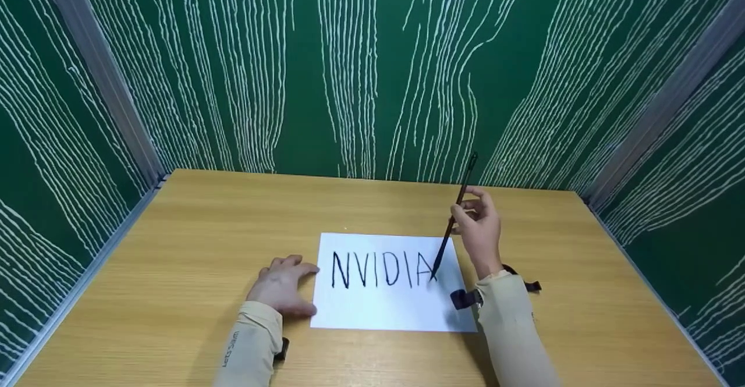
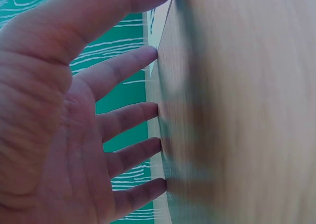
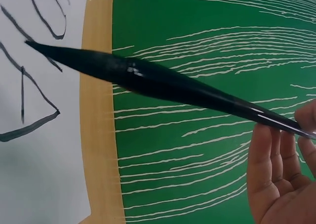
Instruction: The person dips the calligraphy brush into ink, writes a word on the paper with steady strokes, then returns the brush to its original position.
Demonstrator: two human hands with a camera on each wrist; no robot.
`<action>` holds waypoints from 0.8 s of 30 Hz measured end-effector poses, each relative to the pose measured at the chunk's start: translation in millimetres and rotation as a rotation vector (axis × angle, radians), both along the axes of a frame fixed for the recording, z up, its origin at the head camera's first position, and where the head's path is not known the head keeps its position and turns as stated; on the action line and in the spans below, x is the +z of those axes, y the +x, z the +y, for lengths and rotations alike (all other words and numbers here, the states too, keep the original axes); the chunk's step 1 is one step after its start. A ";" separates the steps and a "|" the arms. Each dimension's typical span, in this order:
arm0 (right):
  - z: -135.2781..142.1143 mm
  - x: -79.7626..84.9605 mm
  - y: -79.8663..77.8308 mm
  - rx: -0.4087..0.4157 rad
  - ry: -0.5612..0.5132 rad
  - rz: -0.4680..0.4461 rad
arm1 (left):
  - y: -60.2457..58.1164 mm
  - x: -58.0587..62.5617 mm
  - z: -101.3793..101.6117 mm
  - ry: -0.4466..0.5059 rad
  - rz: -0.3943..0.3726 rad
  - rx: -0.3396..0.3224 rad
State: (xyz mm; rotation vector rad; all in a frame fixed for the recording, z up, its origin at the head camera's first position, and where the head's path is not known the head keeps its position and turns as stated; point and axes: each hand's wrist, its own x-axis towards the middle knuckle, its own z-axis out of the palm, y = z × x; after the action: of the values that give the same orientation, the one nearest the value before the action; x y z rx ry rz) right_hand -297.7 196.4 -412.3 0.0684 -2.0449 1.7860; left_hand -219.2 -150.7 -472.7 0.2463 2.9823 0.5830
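Observation:
A white sheet of paper [image 1: 384,311] lies on the wooden table, with the dark letters NVIDIA [image 1: 381,269] brushed across its upper half. My right hand [image 1: 480,233] pinches a black ink brush [image 1: 460,201] by its handle, fingers well above the bristles. The dark bristle tip [image 3: 54,52] points down at the paper; in the head view it overlaps the foot of the last A. My left hand [image 1: 282,285] rests spread at the sheet's left edge, thumb and index finger at the paper. Its fingertips [image 2: 159,145] meet the tabletop in the left wrist view.
The wooden table [image 1: 233,218] reaches back to green panels [image 1: 302,84] covered in wavy white lines. Grey posts [image 1: 110,78] stand at both back corners. Black straps [image 1: 465,298] with small devices sit at both wrists, over beige sleeves.

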 end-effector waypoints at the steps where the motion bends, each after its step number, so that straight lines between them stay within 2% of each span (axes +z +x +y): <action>1: 0.5 1.4 0.7 0.003 -0.006 -0.001 | -0.1 -0.2 0.0 -0.001 0.003 -0.002; 12: 7.7 12.7 6.9 -0.041 -0.009 -0.019 | -0.3 -1.4 -0.9 0.004 -0.003 0.005; 24: 17.3 18.5 8.8 -0.063 0.000 0.027 | 1.0 1.1 2.7 0.002 -0.015 0.028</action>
State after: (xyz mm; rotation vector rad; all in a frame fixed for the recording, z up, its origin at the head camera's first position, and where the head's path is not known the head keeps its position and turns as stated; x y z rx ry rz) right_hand -288.9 213.7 -393.8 0.0276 -2.0053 1.7380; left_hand -218.2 -148.0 -471.6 0.1997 2.9753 0.5879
